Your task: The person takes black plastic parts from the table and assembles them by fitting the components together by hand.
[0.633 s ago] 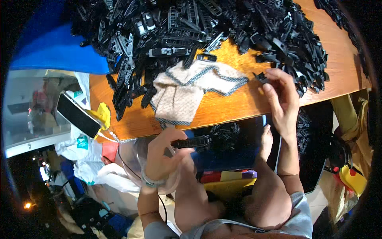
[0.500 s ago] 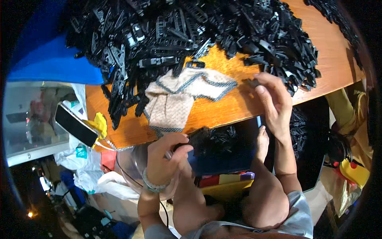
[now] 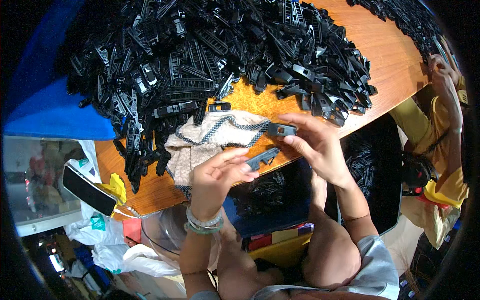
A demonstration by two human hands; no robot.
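Between the fingertips of my left hand [image 3: 220,175] is a long, narrow black plastic part [image 3: 264,159] with notched edges, pointing up to the right. My right hand [image 3: 320,145] pinches a shorter, wider black plastic cover [image 3: 282,130] with an opening in it. The two pieces are close together but apart, above the near edge of the wooden table [image 3: 395,47]. Behind my left hand lies a crumpled beige cloth [image 3: 200,142] with a dark checked border. A large heap of black plastic parts [image 3: 195,60] spreads behind it, with wider covers [image 3: 320,85] on its right side.
A phone [image 3: 89,190] leans by a yellow object [image 3: 116,187] at the table's left edge. Below the table sit dark bins with black parts [image 3: 360,165]. Another person's hand [image 3: 442,70] is at the far right, near a second heap [image 3: 400,25]. White bags [image 3: 107,255] lie lower left.
My left hand has risen from below the table edge, its narrow part now in plain sight. My right hand has moved left with its cover toward it. Another person's arm has appeared at right.
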